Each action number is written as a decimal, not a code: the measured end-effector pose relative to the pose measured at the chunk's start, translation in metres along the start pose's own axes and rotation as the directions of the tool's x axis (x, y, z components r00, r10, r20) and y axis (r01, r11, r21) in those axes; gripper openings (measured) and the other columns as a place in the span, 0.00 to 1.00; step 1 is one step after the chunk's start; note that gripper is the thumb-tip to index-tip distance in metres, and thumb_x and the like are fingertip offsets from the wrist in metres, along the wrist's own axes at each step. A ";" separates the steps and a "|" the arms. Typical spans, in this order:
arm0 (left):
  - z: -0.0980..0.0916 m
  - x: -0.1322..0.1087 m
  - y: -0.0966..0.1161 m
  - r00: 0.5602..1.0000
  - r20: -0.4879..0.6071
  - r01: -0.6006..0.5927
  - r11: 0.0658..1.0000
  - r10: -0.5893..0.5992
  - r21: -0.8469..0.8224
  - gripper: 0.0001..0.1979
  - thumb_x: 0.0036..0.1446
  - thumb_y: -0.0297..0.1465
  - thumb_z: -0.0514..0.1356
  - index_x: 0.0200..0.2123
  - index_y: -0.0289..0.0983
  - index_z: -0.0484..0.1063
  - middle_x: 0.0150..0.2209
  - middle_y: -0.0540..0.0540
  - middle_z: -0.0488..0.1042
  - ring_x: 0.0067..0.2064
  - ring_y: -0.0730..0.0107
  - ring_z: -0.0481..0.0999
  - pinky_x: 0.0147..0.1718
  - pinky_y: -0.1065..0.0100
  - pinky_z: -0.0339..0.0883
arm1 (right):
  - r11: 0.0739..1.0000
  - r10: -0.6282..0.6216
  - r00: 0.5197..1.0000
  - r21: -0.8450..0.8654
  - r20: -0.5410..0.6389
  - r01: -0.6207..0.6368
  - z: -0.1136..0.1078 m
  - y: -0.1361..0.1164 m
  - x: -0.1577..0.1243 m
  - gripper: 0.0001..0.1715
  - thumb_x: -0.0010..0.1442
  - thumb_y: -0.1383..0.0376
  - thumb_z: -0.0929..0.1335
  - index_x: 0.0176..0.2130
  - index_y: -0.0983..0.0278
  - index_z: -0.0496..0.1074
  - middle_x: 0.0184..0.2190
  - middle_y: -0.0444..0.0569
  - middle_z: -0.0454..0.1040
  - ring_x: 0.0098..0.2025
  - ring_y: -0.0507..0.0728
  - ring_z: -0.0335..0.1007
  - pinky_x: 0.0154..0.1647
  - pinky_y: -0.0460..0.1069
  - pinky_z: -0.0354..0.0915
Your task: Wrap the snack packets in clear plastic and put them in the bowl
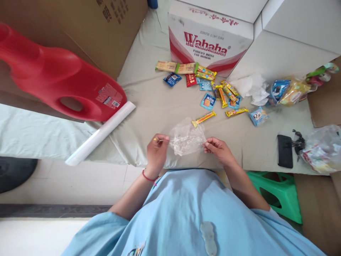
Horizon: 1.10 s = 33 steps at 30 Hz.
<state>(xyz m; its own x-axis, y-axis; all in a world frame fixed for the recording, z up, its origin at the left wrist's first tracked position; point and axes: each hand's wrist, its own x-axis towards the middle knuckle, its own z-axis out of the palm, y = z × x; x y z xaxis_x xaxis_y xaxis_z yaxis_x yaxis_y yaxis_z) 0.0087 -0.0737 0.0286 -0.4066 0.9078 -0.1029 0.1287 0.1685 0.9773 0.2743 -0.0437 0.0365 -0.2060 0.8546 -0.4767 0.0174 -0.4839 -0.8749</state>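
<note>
A crumpled clear plastic bag [183, 140] is stretched between my two hands, low over the cloth-covered table. My left hand [157, 151] pinches its left edge between thumb and fingers. At the opposite edge, my right hand [217, 148] pinches the plastic the same way. Just beyond the bag lies a yellow-wrapped snack stick [204, 119], its near end at or over the plastic. Farther back are several small snack packets, among them a blue packet [208, 102] and a yellow-wrapped bar [236, 112].
A white roll [100, 133] lies by a red plastic jug [66, 78] on the left. A Wahaha carton [209, 41] stands at the back. On the right are a black phone [285, 151] and a filled plastic bag [323, 149]. A green stool [279, 192] stands below the table edge.
</note>
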 end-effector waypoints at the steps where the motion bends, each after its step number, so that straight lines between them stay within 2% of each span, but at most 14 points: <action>1: -0.007 0.005 -0.004 0.997 -0.054 0.052 0.999 -0.053 -0.016 0.11 0.62 0.41 0.65 0.34 0.40 0.74 0.31 0.51 0.74 0.35 0.70 0.71 0.39 0.68 0.64 | 1.000 0.004 1.000 -0.015 -0.010 -0.004 -0.005 0.003 -0.002 0.24 0.53 0.45 0.78 0.35 0.62 0.77 0.33 0.46 0.78 0.32 0.52 0.71 0.36 0.49 0.71; 4: -0.023 0.016 -0.018 0.979 -0.137 0.138 0.985 -0.152 -0.106 0.14 0.60 0.44 0.66 0.35 0.39 0.72 0.34 0.50 0.76 0.35 0.71 0.73 0.38 0.69 0.66 | 0.998 0.026 0.999 -0.054 -0.028 -0.027 -0.016 0.012 -0.009 0.25 0.53 0.44 0.77 0.34 0.62 0.76 0.31 0.45 0.76 0.32 0.52 0.70 0.35 0.49 0.71; 8: -0.032 0.021 -0.030 0.954 -0.148 0.212 0.933 -0.263 -0.289 0.19 0.55 0.47 0.69 0.35 0.40 0.68 0.37 0.48 0.77 0.38 0.69 0.77 0.37 0.68 0.70 | 0.989 0.059 0.998 -0.132 -0.024 -0.061 -0.019 0.020 -0.021 0.24 0.55 0.44 0.76 0.35 0.61 0.75 0.28 0.44 0.74 0.31 0.53 0.70 0.35 0.50 0.72; 10: -0.035 0.022 -0.032 0.949 -0.153 0.221 0.929 -0.275 -0.298 0.20 0.54 0.47 0.69 0.35 0.40 0.67 0.36 0.48 0.77 0.38 0.70 0.78 0.37 0.68 0.71 | 0.979 0.067 0.998 -0.193 0.016 -0.063 -0.021 0.021 -0.026 0.23 0.56 0.44 0.75 0.35 0.61 0.75 0.28 0.43 0.73 0.30 0.53 0.70 0.34 0.50 0.71; 13: -0.039 0.023 -0.033 0.953 -0.137 0.242 0.950 -0.271 -0.199 0.17 0.55 0.45 0.70 0.35 0.39 0.71 0.34 0.48 0.78 0.36 0.70 0.77 0.37 0.68 0.72 | 0.954 0.070 0.996 -0.295 0.057 -0.050 -0.029 0.015 -0.024 0.23 0.58 0.44 0.74 0.37 0.61 0.77 0.26 0.42 0.72 0.27 0.53 0.68 0.29 0.48 0.69; 15: -0.042 0.025 -0.033 0.954 -0.113 0.261 0.956 -0.277 -0.135 0.16 0.55 0.43 0.70 0.35 0.38 0.72 0.32 0.48 0.78 0.35 0.68 0.78 0.37 0.67 0.72 | 0.943 0.033 0.999 -0.330 -0.002 -0.032 -0.035 0.007 -0.016 0.26 0.59 0.43 0.73 0.44 0.61 0.78 0.27 0.43 0.74 0.26 0.53 0.66 0.26 0.48 0.66; 18: -0.045 0.025 -0.030 0.961 -0.084 0.256 0.963 -0.263 -0.087 0.13 0.55 0.40 0.70 0.34 0.38 0.73 0.33 0.47 0.80 0.36 0.66 0.80 0.39 0.67 0.73 | 0.948 -0.055 0.992 -0.317 -0.115 0.016 -0.036 -0.005 0.005 0.32 0.61 0.42 0.71 0.53 0.60 0.75 0.37 0.47 0.79 0.27 0.52 0.67 0.25 0.47 0.63; 20: -0.045 0.024 -0.028 0.972 -0.052 0.226 0.970 -0.231 -0.085 0.12 0.54 0.38 0.70 0.33 0.37 0.74 0.37 0.45 0.82 0.40 0.66 0.81 0.43 0.66 0.74 | 0.950 -0.110 0.986 -0.305 -0.128 0.067 -0.029 -0.010 0.021 0.31 0.58 0.43 0.73 0.53 0.59 0.75 0.41 0.48 0.80 0.31 0.53 0.70 0.29 0.48 0.65; 23: -0.044 0.021 -0.026 0.982 -0.027 0.183 0.973 -0.188 -0.137 0.12 0.52 0.37 0.71 0.31 0.37 0.72 0.41 0.43 0.81 0.43 0.65 0.82 0.48 0.65 0.74 | 0.943 -0.172 0.981 -0.304 -0.090 0.138 -0.014 -0.013 0.041 0.25 0.53 0.47 0.76 0.42 0.61 0.77 0.33 0.45 0.77 0.33 0.54 0.70 0.34 0.48 0.65; 26: -0.046 0.020 -0.030 0.973 -0.122 0.157 0.954 -0.193 -0.256 0.15 0.51 0.39 0.71 0.30 0.38 0.68 0.39 0.46 0.78 0.42 0.67 0.81 0.47 0.64 0.74 | 0.944 -0.208 0.971 -0.286 -0.119 0.167 -0.004 -0.012 0.048 0.21 0.53 0.47 0.75 0.32 0.61 0.74 0.26 0.41 0.70 0.27 0.51 0.62 0.28 0.47 0.59; 29: -0.051 0.021 -0.037 0.959 -0.158 0.176 0.930 -0.236 -0.322 0.17 0.50 0.41 0.71 0.32 0.39 0.67 0.37 0.48 0.75 0.42 0.68 0.80 0.45 0.65 0.73 | 0.968 -0.182 0.968 -0.208 -0.174 0.144 -0.003 -0.011 0.045 0.20 0.53 0.47 0.75 0.32 0.60 0.73 0.24 0.40 0.68 0.23 0.50 0.55 0.23 0.47 0.53; 31: -0.054 0.019 -0.037 0.956 -0.193 0.169 0.954 -0.220 -0.249 0.17 0.50 0.38 0.71 0.36 0.39 0.68 0.38 0.48 0.74 0.42 0.68 0.79 0.43 0.66 0.72 | 0.982 -0.143 0.975 -0.146 -0.167 0.119 -0.003 -0.009 0.039 0.20 0.52 0.48 0.76 0.33 0.60 0.75 0.24 0.40 0.67 0.22 0.49 0.53 0.21 0.47 0.52; 33: -0.055 0.014 -0.029 0.938 -0.333 0.077 0.994 -0.099 -0.080 0.19 0.49 0.35 0.72 0.41 0.39 0.69 0.41 0.47 0.73 0.42 0.69 0.76 0.39 0.68 0.70 | 0.987 -0.135 0.981 -0.107 -0.142 0.120 -0.003 -0.006 0.031 0.19 0.51 0.49 0.76 0.34 0.60 0.76 0.24 0.40 0.69 0.22 0.49 0.56 0.22 0.47 0.56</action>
<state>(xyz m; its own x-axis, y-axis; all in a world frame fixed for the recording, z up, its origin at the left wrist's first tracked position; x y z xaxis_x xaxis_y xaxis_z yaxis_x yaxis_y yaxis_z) -0.0510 -0.0869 0.0090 -0.6952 0.7067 -0.1316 0.0247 0.2064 0.9781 0.2705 -0.0140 0.0273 -0.0656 0.9301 -0.3615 0.0975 -0.3546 -0.9299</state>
